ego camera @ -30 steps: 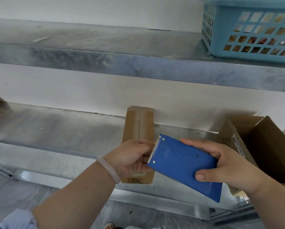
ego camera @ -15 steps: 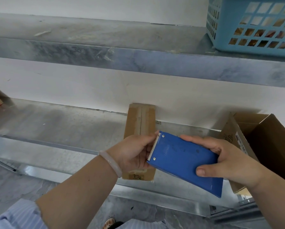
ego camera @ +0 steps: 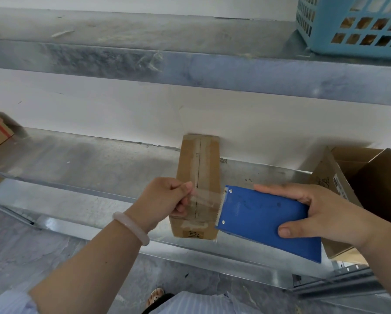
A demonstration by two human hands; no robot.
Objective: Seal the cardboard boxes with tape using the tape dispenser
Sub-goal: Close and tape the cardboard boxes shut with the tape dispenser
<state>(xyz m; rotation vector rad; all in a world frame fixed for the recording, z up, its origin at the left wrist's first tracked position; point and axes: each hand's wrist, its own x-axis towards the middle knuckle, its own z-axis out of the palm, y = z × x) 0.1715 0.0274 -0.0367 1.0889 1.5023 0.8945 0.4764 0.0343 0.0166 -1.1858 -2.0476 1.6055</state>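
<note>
Narrow cardboard box [ego camera: 197,177] lying lengthwise on the metal shelf [ego camera: 88,168], its far end against the wall. Left hand [ego camera: 165,200], fingers curled, pinches the free end of a clear tape strip [ego camera: 204,199] stretched across the box top. Right hand [ego camera: 321,211] grips the blue tape dispenser [ego camera: 257,216] just right of the box, serrated edge toward the box. Open carton [ego camera: 371,177] farther right of the box.

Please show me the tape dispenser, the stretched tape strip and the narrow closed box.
tape dispenser [ego camera: 264,218]: head view, its blue flat side.
tape strip [ego camera: 205,198]: head view, the clear stretched middle.
narrow box [ego camera: 190,164]: head view, its top face.
</note>
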